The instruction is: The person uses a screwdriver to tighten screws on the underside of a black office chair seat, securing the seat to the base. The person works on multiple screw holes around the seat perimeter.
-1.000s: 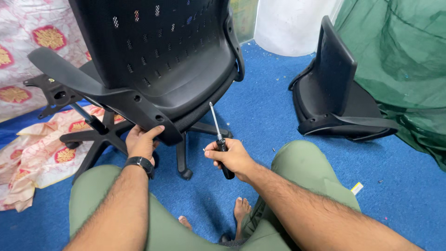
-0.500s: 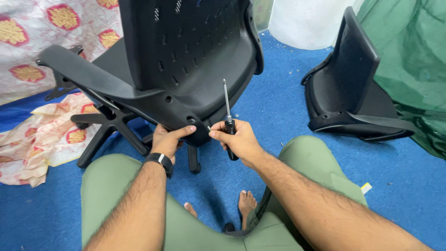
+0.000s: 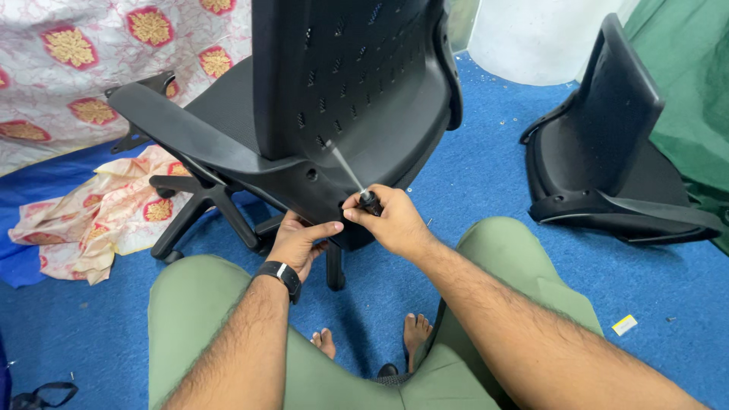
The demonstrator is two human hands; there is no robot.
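Note:
A black office chair (image 3: 357,83) stands in front of me with its perforated back shell turned toward me. My right hand (image 3: 391,220) grips a screwdriver (image 3: 351,176) by its black handle, and the metal shaft slants up and left against the lower back shell. My left hand (image 3: 300,243), with a black watch at the wrist, cups the bottom edge of the shell just left of the right hand. The chair's armrest (image 3: 178,133) juts out to the left and its star base (image 3: 201,216) rests on the blue carpet.
A second black chair part (image 3: 607,152) lies on the carpet at right, beside green fabric (image 3: 683,68). Patterned cloth (image 3: 99,212) is crumpled at left. My legs in green trousers and bare feet (image 3: 372,342) are below. A small yellow scrap (image 3: 624,325) lies at right.
My right hand has lifted and tilted the screwdriver so its tip now points at the chair back. My left hand has slid right under the shell's edge. The view moved closer.

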